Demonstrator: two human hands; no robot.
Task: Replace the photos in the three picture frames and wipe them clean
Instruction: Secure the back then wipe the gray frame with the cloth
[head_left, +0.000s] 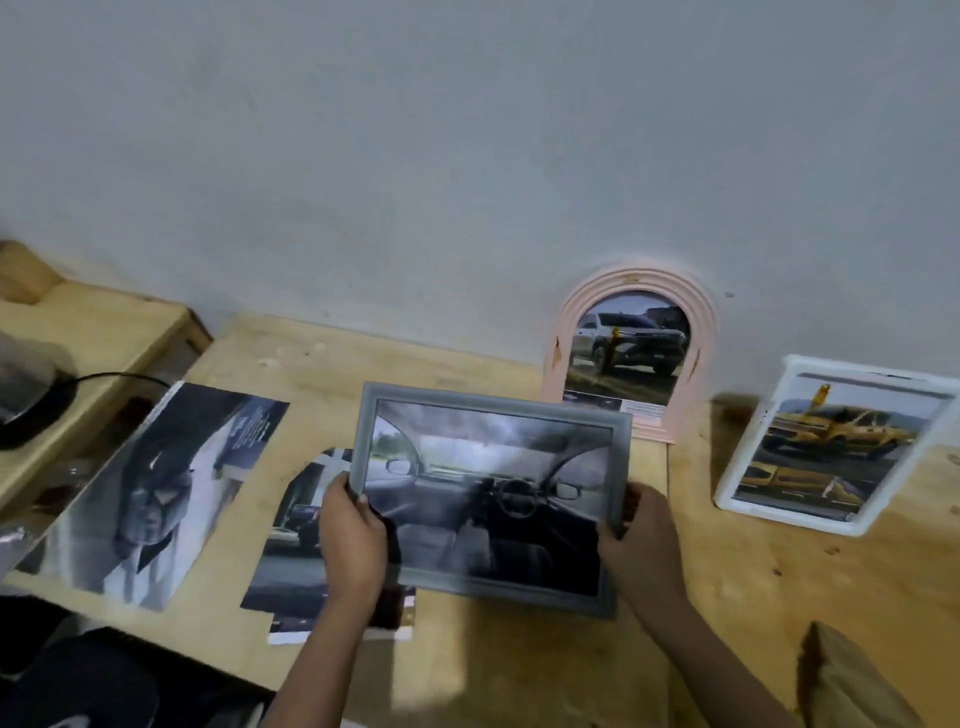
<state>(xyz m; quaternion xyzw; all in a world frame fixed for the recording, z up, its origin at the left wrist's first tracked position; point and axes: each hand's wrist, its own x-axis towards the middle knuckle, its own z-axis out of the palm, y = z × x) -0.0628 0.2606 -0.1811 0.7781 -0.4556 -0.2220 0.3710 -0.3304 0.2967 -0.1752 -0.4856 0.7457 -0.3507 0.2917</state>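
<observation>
Both hands, left hand (352, 545) and right hand (640, 540), grip the grey frame (488, 493) by its sides over the wooden table (519, 670); print beneath the fingers, text unreadable, grey wall (467, 156) behind.

Both of my bare forearms reached up from the bottom edge and angled slightly toward each other. My left hand (352, 540) was raised in front of me, its back facing me, thumb up on the near side and fingers curled out of sight, gripping the left edge of the grey frame (488, 493). My right hand (640, 540) mirrored it at the same height, fingers wrapped round the frame's right edge.
</observation>
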